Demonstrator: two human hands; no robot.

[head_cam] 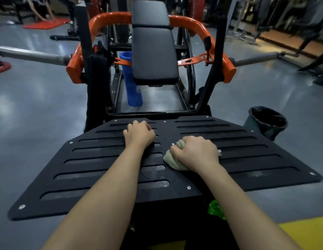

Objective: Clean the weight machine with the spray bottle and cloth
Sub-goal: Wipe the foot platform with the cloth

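Pale cloth (175, 161) bunched near the middle of the black slotted footplate (250, 159), gripped in the right hand (195, 153) and pressed to the plate. Left hand (139, 135) just beside, nearer the far edge, fingers curled, resting on the slats, holding nothing. Beyond the far edge, black seat pad (154, 56) inside the orange frame (191, 24); lined bin (268, 121) off the far right corner.

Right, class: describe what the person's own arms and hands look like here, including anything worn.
The left arm and right arm are bare, with no sleeve showing down to the picture's bottom edge. The left hand and right hand wear no gloves, and no watch, band or ring is visible.
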